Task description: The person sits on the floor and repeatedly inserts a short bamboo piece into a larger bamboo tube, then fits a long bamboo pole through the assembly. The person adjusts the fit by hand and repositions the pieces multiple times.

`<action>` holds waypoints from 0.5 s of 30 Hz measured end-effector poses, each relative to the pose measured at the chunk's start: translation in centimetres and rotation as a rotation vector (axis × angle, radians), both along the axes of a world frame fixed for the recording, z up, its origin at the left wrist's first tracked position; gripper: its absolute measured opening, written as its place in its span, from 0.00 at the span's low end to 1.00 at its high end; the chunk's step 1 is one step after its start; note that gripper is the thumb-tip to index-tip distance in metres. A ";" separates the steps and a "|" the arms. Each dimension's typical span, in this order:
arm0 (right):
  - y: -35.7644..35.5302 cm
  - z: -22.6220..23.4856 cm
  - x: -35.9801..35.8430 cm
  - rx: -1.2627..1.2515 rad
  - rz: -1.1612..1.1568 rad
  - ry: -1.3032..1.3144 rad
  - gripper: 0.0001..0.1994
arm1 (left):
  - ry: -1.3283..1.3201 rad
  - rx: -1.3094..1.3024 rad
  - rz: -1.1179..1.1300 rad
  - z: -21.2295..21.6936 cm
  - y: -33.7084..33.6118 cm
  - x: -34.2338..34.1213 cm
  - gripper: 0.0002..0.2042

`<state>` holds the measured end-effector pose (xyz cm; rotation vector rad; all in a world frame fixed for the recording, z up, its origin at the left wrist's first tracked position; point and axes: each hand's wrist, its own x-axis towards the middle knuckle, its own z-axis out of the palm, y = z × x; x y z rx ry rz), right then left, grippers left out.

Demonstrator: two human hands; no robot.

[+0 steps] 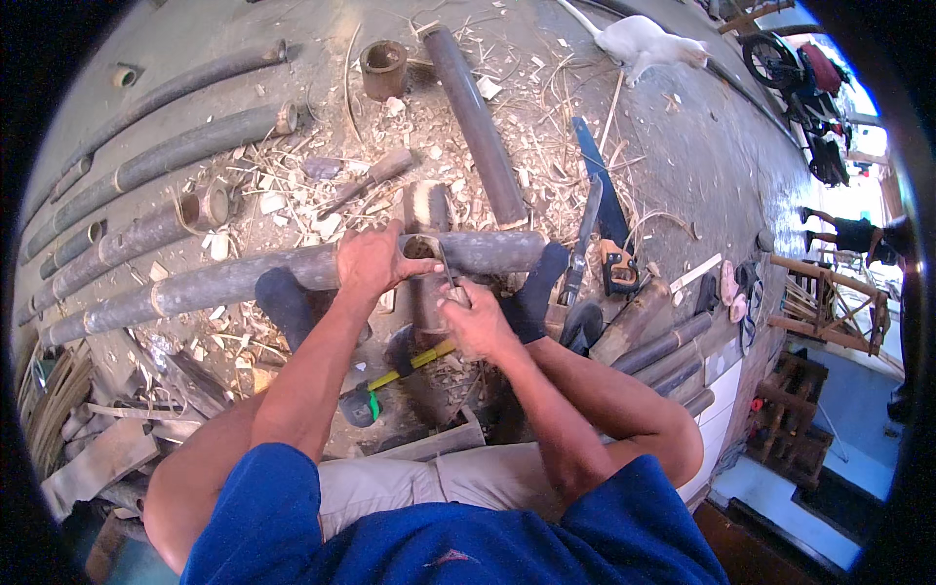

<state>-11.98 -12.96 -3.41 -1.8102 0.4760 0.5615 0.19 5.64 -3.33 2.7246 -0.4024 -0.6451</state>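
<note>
My left hand (370,261) grips a long dark bamboo pole (214,283) that lies across in front of me, right beside a notch cut into it. My right hand (475,317) holds a thin metal blade tool (447,271) whose tip sits in that notch. A second, shorter bamboo piece (426,210) runs under the pole at the notch. My feet in dark socks (283,302) rest against the pole on either side.
Several more bamboo poles (166,156) lie at the left and one (478,122) runs up the middle. A handsaw (600,195), a hammer (385,385) with a yellow handle, shavings, a short bamboo cup (382,66), a white cat (648,41) and a motorcycle (804,83) are around.
</note>
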 end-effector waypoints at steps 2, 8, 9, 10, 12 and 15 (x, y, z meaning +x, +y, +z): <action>-2.0 1.6 2.0 0.010 0.145 0.025 0.15 | -0.014 0.009 0.041 0.0 -0.4 0.0 0.48; -6.0 3.6 8.8 -0.098 0.688 0.143 0.23 | -0.003 -0.018 0.139 0.1 -1.0 0.2 0.43; -6.2 3.6 9.9 -0.132 0.705 0.148 0.24 | -0.009 -0.024 0.145 0.0 -1.0 0.2 0.42; -6.3 3.5 11.0 -0.158 0.754 0.144 0.25 | -0.014 -0.029 0.152 -0.1 -1.0 0.2 0.40; -6.2 3.6 13.2 -0.207 0.894 0.122 0.26 | -0.028 -0.056 0.165 -0.3 -1.1 0.0 0.37; -6.2 4.0 15.2 -0.186 0.979 0.238 0.25 | -0.035 -0.039 0.153 -0.8 -1.0 -0.1 0.34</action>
